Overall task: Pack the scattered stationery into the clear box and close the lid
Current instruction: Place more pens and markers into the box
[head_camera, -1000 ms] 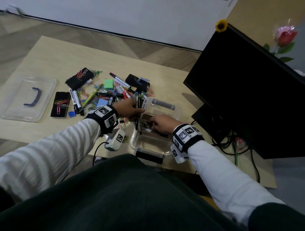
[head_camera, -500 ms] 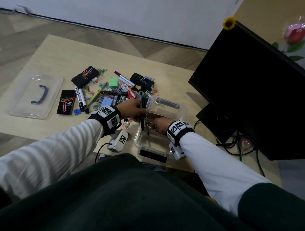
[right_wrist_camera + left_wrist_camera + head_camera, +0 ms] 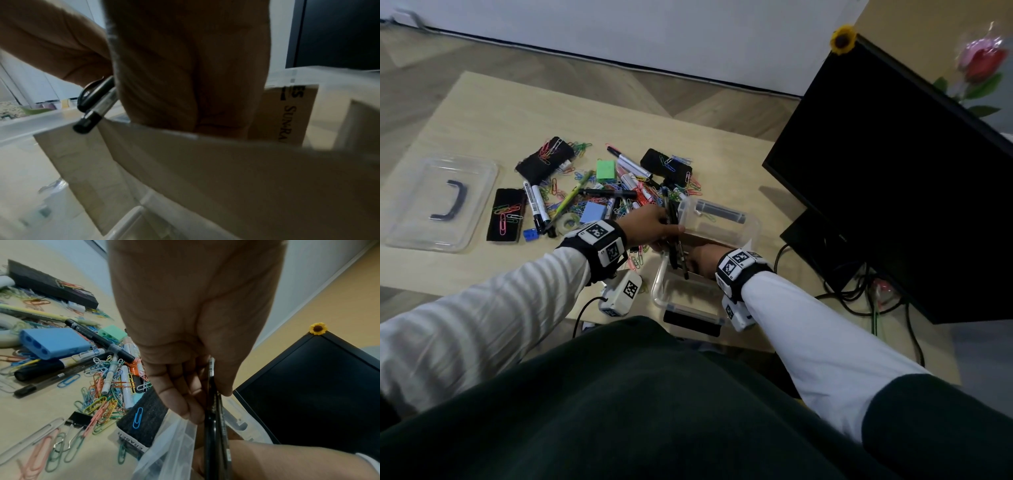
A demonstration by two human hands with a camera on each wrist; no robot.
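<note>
Broadly, a pale wooden table [image 3: 493, 113] is seen standing on herringbone wood flooring before a white wall [image 3: 654, 31], with a large black monitor [image 3: 900, 178] set at its right edge and a small sunflower [image 3: 843, 39] fixed on the monitor's top corner. The clear lid [image 3: 417, 205] with its dark handle is laid flat near the table's left edge, well apart from the clear box [image 3: 746, 222], which is placed at the near edge, just left of the monitor. Between lid and box, the stationery pile [image 3: 602, 192] is spread at mid-table: black erasers, markers, sharpeners, tape and coloured paper clips.

A bundle of dark pens [image 3: 676, 246] is gripped between thumb and curled fingers of the left hand [image 3: 650, 228], over the box's left rim. The right hand [image 3: 702, 257] is reached into the box; whether anything is held cannot be told.

Only in the left wrist view is the word ERASER read on an eraser's label [image 3: 131, 441]. Only in the right wrist view is a brown card insert [image 3: 205, 170] with printed lettering shown inside the box.
</note>
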